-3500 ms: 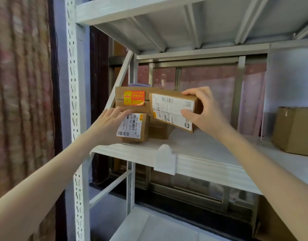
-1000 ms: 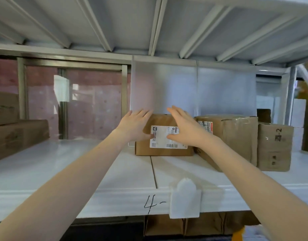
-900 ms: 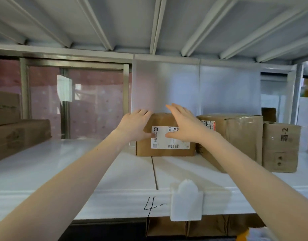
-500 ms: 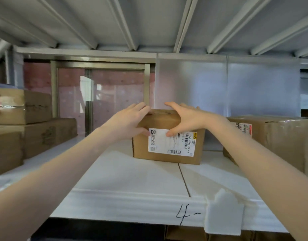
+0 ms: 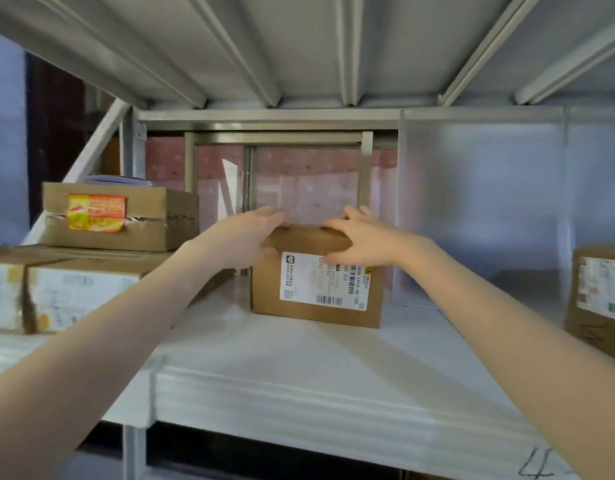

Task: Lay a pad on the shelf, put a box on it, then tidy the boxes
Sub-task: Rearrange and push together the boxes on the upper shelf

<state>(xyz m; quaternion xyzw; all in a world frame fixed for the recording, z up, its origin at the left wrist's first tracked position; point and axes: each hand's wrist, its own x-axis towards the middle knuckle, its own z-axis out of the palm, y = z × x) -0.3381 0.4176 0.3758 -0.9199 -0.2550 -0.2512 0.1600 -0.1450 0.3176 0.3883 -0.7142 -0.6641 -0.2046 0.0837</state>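
A brown cardboard box [image 5: 309,308] with a white shipping label on its front stands upright on the white foam pad [image 5: 299,368] that covers the shelf. My left hand [image 5: 245,237] grips its top left corner, fingers over the top edge. My right hand [image 5: 363,237] grips the top right part, thumb on the label. To the left stands a stack of other boxes: a box with a red and yellow sticker [image 5: 120,218] lies on top of two labelled boxes [image 5: 74,296].
A larger taped box [image 5: 599,299] stands at the right edge of the shelf. A translucent panel [image 5: 483,209] forms the back wall on the right, a window frame [image 5: 278,174] the back in the middle. The upper shelf's ribbed underside [image 5: 316,46] hangs close overhead.
The box has slid left along the shelf between both hands, away from the large taped box and toward the left stack. My view has turned left with it.
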